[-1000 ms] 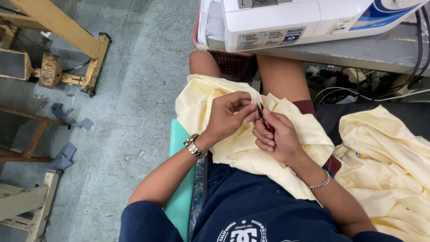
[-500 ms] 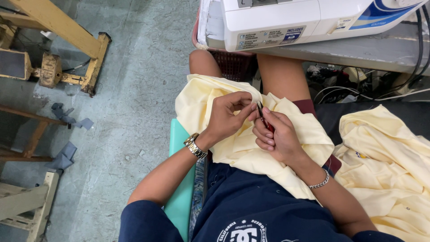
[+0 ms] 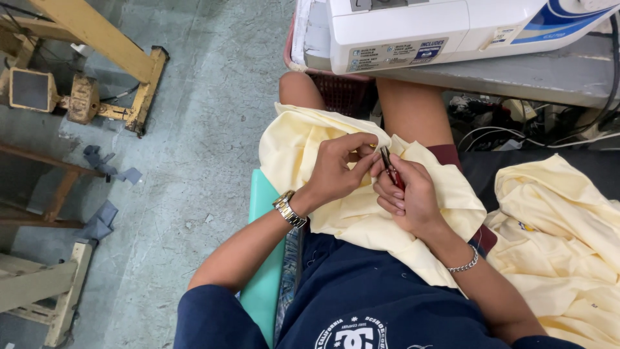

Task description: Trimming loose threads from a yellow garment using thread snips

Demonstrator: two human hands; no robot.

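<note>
The right hand [image 3: 413,194] is curled around a small red-handled thread snipper [image 3: 391,173], its narrow metal tip pointing up toward the fingers of the other hand. The left hand [image 3: 336,171], with a metal wristwatch [image 3: 289,208] on its wrist, pinches a fold of pale yellow fabric [image 3: 310,139] between thumb and fingertips, right beside the snipper's tip; the two hands touch over the cloth. A thin chain bracelet [image 3: 464,264] circles the right wrist.

The yellow fabric lies draped across the person's lap and thighs, spreading out under both hands and hanging over the left knee. The person wears a dark blue shirt [image 3: 374,304] and sits on a teal seat [image 3: 265,258].

To the right, a second heap of the same yellow cloth [image 3: 562,226] lies on a dark surface, apart from the lap piece. Above the knees, a white sewing machine [image 3: 439,26] stands on a grey tabletop [image 3: 549,77], with tangled cables [image 3: 516,129] below its edge.

To the left, the concrete floor [image 3: 206,129] holds scraps of grey cloth [image 3: 103,161] and yellowed wooden frames [image 3: 97,39].
</note>
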